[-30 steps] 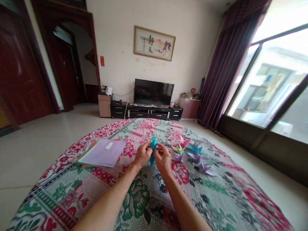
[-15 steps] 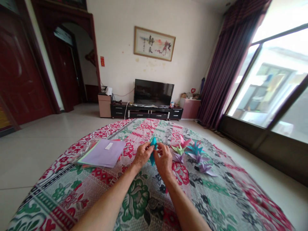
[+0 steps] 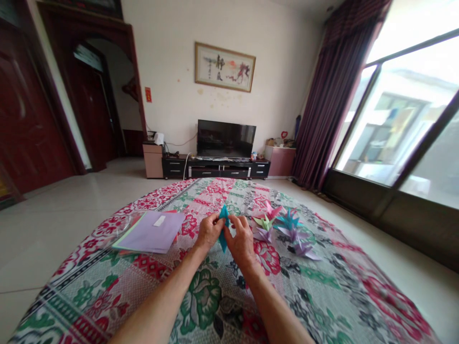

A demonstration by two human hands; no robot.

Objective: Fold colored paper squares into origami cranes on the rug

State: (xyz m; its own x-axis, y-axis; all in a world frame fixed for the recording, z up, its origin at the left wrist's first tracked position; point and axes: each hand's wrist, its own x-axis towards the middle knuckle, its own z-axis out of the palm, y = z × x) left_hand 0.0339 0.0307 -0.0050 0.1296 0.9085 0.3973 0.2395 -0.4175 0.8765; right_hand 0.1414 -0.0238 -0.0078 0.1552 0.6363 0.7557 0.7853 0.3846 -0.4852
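Note:
Between my two hands stands a narrow blue folded paper (image 3: 224,241), its points toward and away from me. My left hand (image 3: 209,231) pinches its left side between thumb and fingers. On the other side my right hand (image 3: 241,238) has its thumb and fingertips closed on the paper's right edge. The fingers hide the middle of the folds. To the right lie several folded paper cranes: a pink one (image 3: 273,210), a green one (image 3: 266,222), a blue one (image 3: 288,220) and purple ones (image 3: 305,250).
A stack of coloured paper sheets (image 3: 152,234), purple on top with a small white piece (image 3: 159,220), lies at the left. The round table has a flowered cloth (image 3: 201,298). Beyond it stand a television (image 3: 226,139) and a low black cabinet (image 3: 208,170).
The blue paper looks longer and more upright, with more of its lower point showing. My right hand's fingers have shifted slightly along it. The whole view has turned a little.

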